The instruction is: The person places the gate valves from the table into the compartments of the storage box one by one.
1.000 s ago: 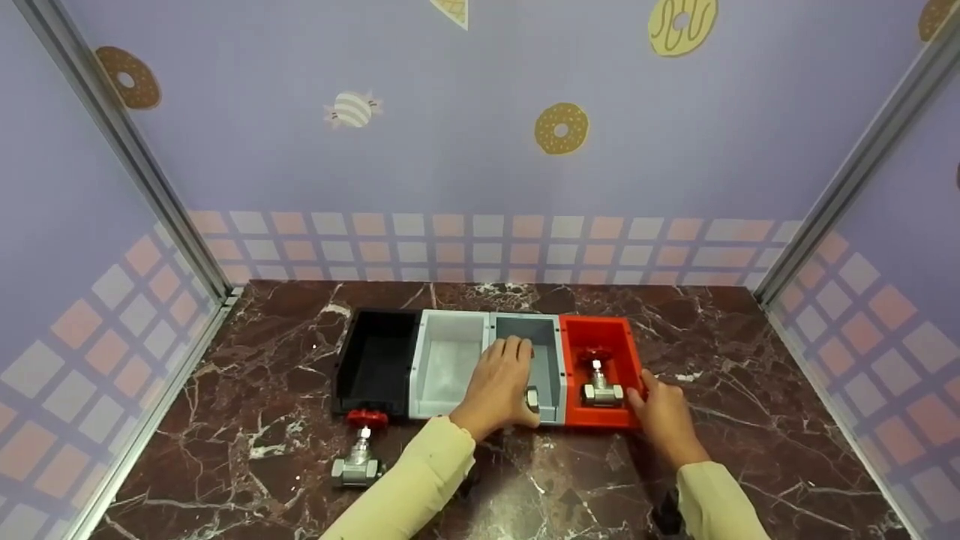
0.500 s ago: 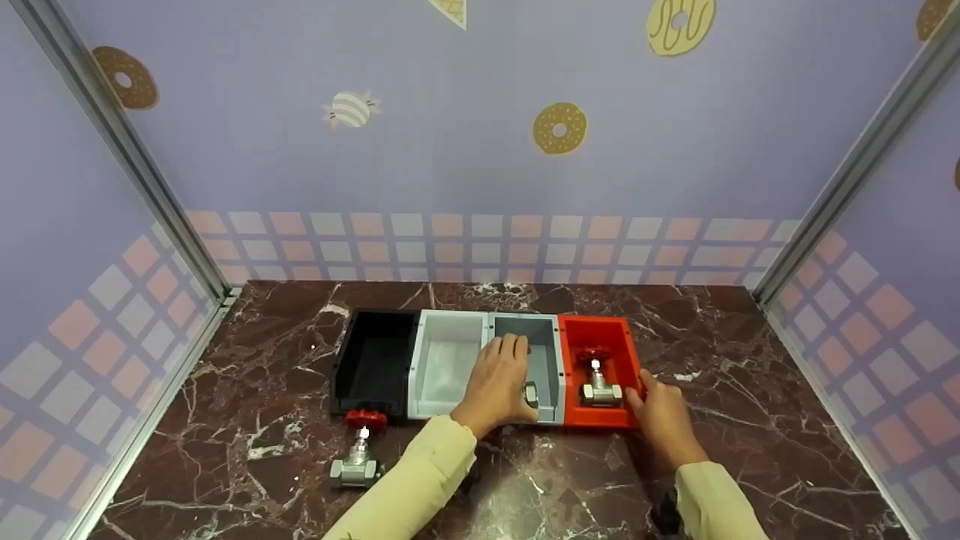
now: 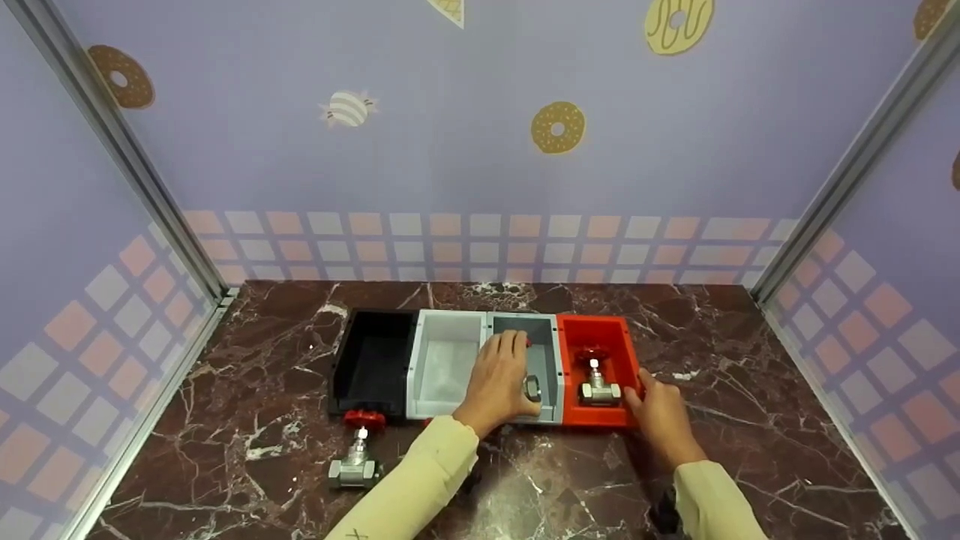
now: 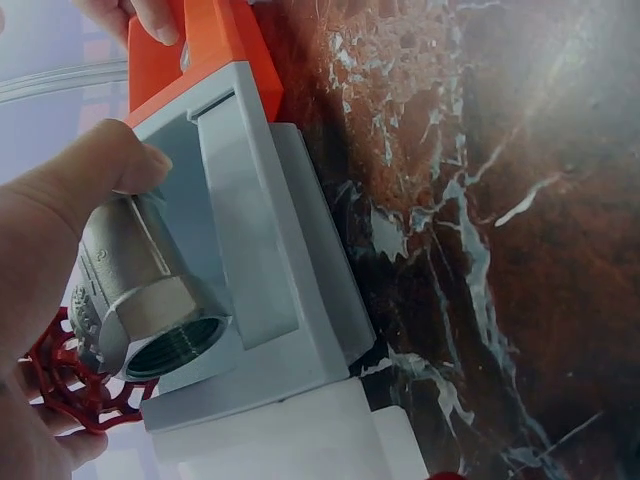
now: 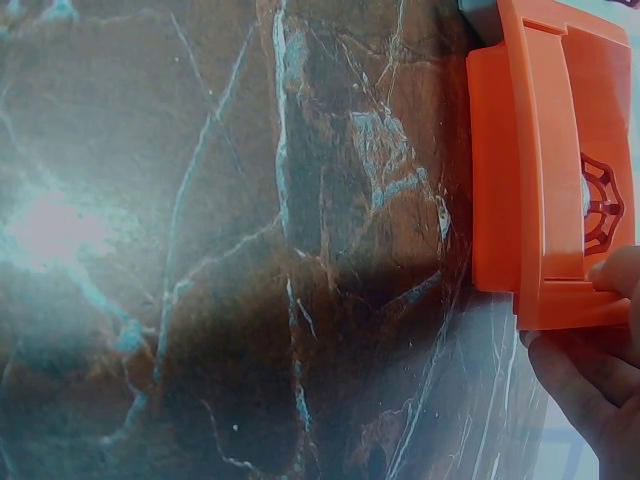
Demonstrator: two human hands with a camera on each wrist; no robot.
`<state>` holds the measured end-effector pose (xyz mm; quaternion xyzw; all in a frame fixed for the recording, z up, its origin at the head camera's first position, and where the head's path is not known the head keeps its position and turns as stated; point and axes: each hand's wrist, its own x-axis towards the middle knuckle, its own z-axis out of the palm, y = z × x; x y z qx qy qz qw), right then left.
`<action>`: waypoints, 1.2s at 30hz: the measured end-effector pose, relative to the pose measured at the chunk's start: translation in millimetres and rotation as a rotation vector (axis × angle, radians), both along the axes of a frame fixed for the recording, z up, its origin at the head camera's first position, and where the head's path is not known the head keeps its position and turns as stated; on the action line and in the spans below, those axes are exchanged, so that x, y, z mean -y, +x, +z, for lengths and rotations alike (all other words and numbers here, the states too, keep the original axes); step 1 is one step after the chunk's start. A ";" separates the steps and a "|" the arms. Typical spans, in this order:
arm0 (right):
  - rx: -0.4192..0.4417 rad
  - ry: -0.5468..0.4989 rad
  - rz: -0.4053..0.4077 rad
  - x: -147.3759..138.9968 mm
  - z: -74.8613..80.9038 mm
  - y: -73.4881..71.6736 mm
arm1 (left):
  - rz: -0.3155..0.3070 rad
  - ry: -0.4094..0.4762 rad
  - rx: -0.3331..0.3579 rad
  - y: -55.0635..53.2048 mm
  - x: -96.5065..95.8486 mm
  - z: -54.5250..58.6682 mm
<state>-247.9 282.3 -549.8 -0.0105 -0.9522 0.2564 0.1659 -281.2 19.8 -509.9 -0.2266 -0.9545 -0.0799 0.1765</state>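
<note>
My left hand (image 3: 495,382) grips a metal gate valve (image 4: 150,285) with a red handwheel (image 4: 85,385) inside the mouth of the grey bin (image 3: 556,360). The thumb lies on the valve's body in the left wrist view, and the threaded opening faces the camera. Fingers hide much of this valve in the head view. At the far right of the row, my right hand (image 3: 664,412) pinches the side wall of the red bin (image 3: 626,352), thumb inside and fingers outside. A second valve (image 3: 598,386) stands in that red bin.
A white bin (image 3: 450,367) and a black bin (image 3: 375,360) join the row's left side. Another red-wheeled valve (image 3: 356,461) stands on the marble tabletop (image 3: 247,360) in front. Part of a red object (image 3: 429,423) shows beside the left sleeve. Patterned walls enclose the tabletop.
The left hand has shifted slightly, and the held valve's end shows more beside the thumb, with a bit of red wheel appearing past the fingertips. The right hand keeps its grip on the red bin.
</note>
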 end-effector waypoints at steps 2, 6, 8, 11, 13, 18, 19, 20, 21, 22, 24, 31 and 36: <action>0.003 -0.002 -0.002 0.2 -0.2 -0.4 | -0.001 -0.002 0.002 -0.5 -1.3 -0.7; 0.018 -0.011 -0.005 0.2 0.7 -0.2 | -0.003 -0.010 -0.001 -2.6 -4.1 -2.3; 0.023 -0.014 -0.006 0.3 1.3 -0.1 | 0.002 -0.019 -0.008 -4.1 -5.3 -2.9; 0.021 -0.010 -0.006 0.6 1.9 0.2 | 0.010 -0.033 -0.014 -5.9 -7.4 -3.4; 0.017 -0.007 -0.007 0.7 1.7 0.3 | 0.014 -0.042 -0.008 -6.8 -8.7 -3.5; 0.017 -0.007 -0.009 0.7 0.6 0.3 | 0.014 -0.054 0.015 -9.7 -11.2 -4.6; 0.015 -0.007 -0.008 0.7 0.3 0.1 | 0.014 -0.056 0.019 -10.4 -11.4 -4.9; 0.012 -0.009 -0.008 0.8 0.2 -0.1 | 0.014 -0.058 0.021 -11.0 -11.5 -5.2; 0.008 -0.008 -0.006 1.0 0.3 -0.1 | 0.015 -0.061 0.024 -11.6 -11.6 -5.5; 0.005 -0.009 -0.004 0.9 0.3 -0.1 | 0.015 -0.063 0.027 -12.1 -11.8 -5.5; 0.004 -0.013 -0.003 0.6 0.2 -0.3 | 0.015 -0.068 0.032 -13.0 -12.2 -5.7; 0.015 -0.014 -0.005 -0.3 0.1 -0.1 | 0.014 -0.078 0.039 -16.7 -13.5 -7.5; 0.015 -0.021 -0.010 0.1 -0.1 0.0 | 0.013 -0.088 0.051 -18.9 -14.1 -9.2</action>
